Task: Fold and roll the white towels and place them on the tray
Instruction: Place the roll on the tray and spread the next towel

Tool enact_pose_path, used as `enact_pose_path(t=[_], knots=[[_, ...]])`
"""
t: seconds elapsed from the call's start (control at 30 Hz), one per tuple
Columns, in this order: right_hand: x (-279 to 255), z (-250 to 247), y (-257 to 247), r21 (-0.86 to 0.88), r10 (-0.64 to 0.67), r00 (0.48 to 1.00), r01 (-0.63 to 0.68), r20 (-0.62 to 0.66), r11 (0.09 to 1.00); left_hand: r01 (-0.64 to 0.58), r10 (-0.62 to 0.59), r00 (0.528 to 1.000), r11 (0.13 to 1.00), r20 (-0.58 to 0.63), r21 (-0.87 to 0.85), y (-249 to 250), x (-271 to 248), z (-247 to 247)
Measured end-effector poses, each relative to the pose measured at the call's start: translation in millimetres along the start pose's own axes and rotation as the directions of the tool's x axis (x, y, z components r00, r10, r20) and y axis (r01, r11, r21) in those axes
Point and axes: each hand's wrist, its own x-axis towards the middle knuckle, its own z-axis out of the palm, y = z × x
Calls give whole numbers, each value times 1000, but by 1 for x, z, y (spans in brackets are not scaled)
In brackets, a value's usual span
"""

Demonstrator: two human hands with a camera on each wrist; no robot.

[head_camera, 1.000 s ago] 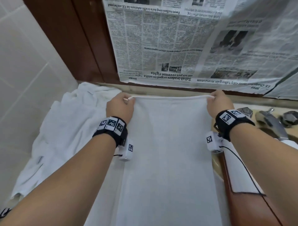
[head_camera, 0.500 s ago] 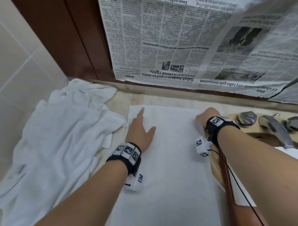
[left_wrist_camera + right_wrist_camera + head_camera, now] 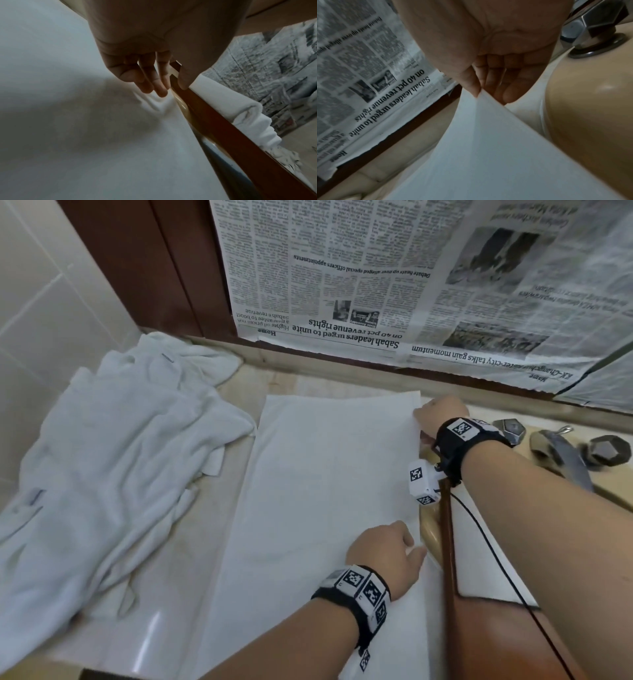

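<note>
A white towel lies spread flat on the counter, its long side running away from the person toward the wall. Both hands are at its right edge. The right hand is at the far right corner, and the right wrist view shows its grip closed on the cloth: thumb and fingers pinch the towel's corner and lift it a little off the counter. The left hand sits nearer the person on the same edge. In the left wrist view its fingers are curled down onto the cloth, wrinkling it, with the thumb on the other side of the edge; it looks like a pinch on the towel's edge, though the contact itself is partly hidden.

Just beside that edge stands the brown tray, its rim touching or nearly touching the towel; I cannot tell which. A rolled towel already lies in it.

To the left, a heap of towels is crumpled on the counter, well apart from the hands. A newspaper hangs upside down on the wall behind. At the far right are a tap and its two dark knobs.
</note>
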Motion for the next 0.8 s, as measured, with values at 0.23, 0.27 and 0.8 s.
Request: enact_pose_path(t=[0.23,0.27,0.8], knots=[[-15,-21,4,188,10,999,-1,-50,982,81,-79,996,994,-32,78,10,1,25],[-17,-22,4,213,15,998,0,-66,977,79,-77,997,993,-25,92,10,2,26],[-40,6,-84,228,-261,952,293,-161,928,101,-370,884,749,-287,-654,-37,-78,-52]])
